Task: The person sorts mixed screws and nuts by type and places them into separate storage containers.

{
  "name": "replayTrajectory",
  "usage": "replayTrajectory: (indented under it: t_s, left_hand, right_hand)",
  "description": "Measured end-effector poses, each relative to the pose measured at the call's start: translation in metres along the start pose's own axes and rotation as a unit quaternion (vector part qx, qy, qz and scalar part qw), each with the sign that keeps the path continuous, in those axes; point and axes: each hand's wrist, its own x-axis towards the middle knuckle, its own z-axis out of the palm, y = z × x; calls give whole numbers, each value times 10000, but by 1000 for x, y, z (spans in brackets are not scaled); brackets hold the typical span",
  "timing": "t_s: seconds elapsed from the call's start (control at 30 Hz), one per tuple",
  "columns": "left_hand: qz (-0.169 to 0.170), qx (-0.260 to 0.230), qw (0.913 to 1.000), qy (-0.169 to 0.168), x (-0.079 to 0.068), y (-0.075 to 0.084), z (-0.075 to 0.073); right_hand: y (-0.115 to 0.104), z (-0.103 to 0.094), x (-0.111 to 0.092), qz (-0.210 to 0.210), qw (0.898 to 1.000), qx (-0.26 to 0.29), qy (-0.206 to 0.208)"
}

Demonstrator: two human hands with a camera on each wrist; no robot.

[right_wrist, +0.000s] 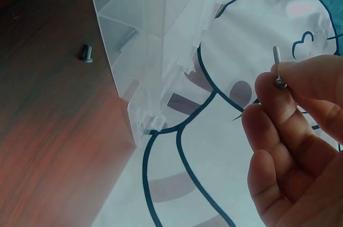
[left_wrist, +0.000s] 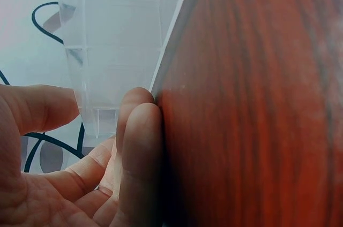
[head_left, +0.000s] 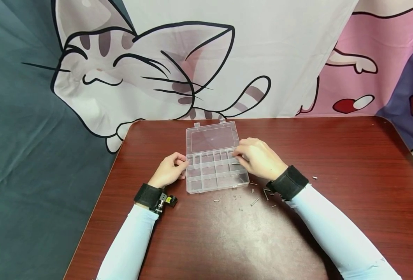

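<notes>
A clear plastic compartment box stands on the table with its hinged lid folded back. At its left side my left hand grips the edge, and the left wrist view shows the thumb on the rim and the fingers against the side wall. My right hand is above the right-hand compartments. Between its thumb and index finger it pinches a small metal screw, its head pointing down in the right wrist view. Another screw appears to lie in a right-hand compartment.
Several loose screws are scattered on the brown table in front of the box. A lone one lies right of the right wrist. Behind the table hangs a printed cat curtain.
</notes>
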Motion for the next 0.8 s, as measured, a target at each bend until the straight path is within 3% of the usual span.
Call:
replayTrajectory:
  t_s: [0.23,0.5,0.8]
  left_hand:
    - [19,-9,10000,-24,-1,0,0]
    - [-40,35,10000,-38,-2,3,0]
    - [-47,35,10000,-39,-2,3,-1]
  right_hand:
    - [0,-2,-1,41,9999,-63,-149]
    - [-2,-11,-11,560,9926,-95,-1069]
    - [-4,-20,-25,769,9888,-158,-1268]
